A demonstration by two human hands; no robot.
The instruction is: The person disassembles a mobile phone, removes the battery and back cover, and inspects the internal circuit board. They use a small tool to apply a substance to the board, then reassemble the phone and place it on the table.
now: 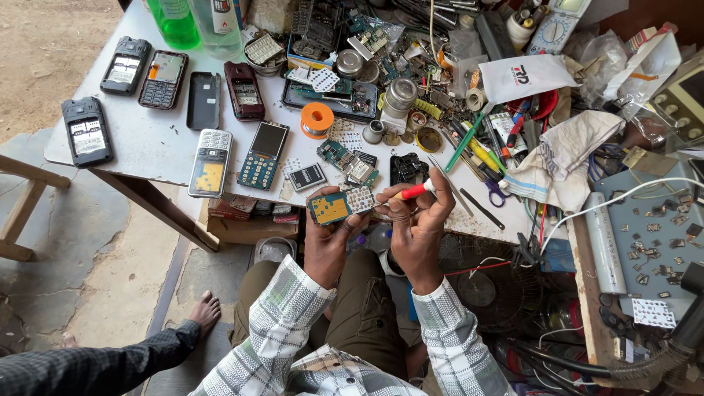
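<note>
The fingers of the left hand (326, 238) wrap closed around an opened phone (340, 205), held in the air just off the near edge of the table (139, 139). The right hand (419, 224) is pinched shut on a red-handled screwdriver (412, 192), its tip at the phone's right end. Beyond, near that edge, lie a battery (306, 177) and a green circuit board (345, 159); farther back sit an orange solder spool (317, 119) and a row of phones (163, 79) toward the far left corner. With the phone unsupported over the lap, I reckon a slip of the tip could gouge the board, or a freed screw could drop to the floor.
</note>
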